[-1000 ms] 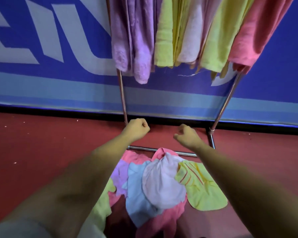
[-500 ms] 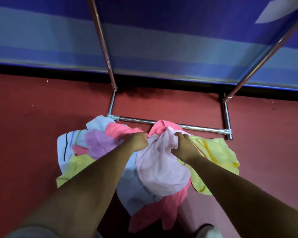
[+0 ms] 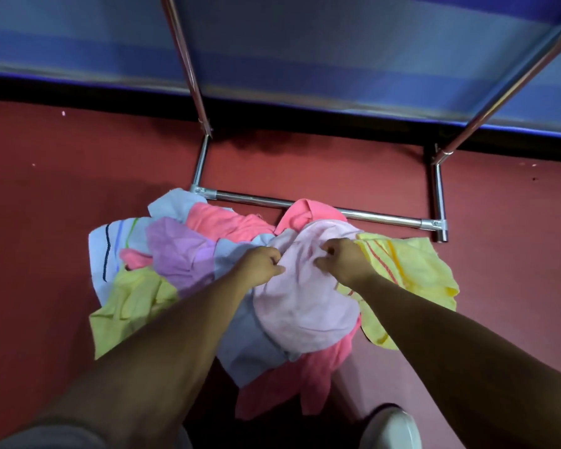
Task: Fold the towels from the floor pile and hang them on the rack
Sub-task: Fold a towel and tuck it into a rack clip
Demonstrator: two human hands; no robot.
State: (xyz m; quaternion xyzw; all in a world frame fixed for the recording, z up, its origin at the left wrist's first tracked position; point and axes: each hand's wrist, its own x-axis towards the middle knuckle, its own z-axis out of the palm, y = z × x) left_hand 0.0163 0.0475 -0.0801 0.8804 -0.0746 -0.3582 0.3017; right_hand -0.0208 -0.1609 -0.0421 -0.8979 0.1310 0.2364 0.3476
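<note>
A heap of towels lies on the red floor in front of the rack's base bar (image 3: 321,210). On top is a pale pink towel (image 3: 305,306). My left hand (image 3: 259,267) pinches its upper left part and my right hand (image 3: 345,262) pinches its upper right part, both with curled fingers. Around it lie a purple towel (image 3: 178,251), a light blue towel (image 3: 250,345), a yellow striped towel (image 3: 412,270), a yellow-green towel (image 3: 130,303), coral pink towels (image 3: 227,220) and a white striped towel (image 3: 110,241). The rack's hanging rail is out of view.
Two slanted metal uprights (image 3: 188,66) rise from the rack's floor frame toward the blue banner wall (image 3: 337,53). Red floor (image 3: 46,205) stretches to both sides of the heap. A white shoe (image 3: 391,429) shows at the bottom edge.
The view tilted down from the hung towels to the floor heap. Both hands came down from above the base bar onto the pale pink towel and closed on it.
</note>
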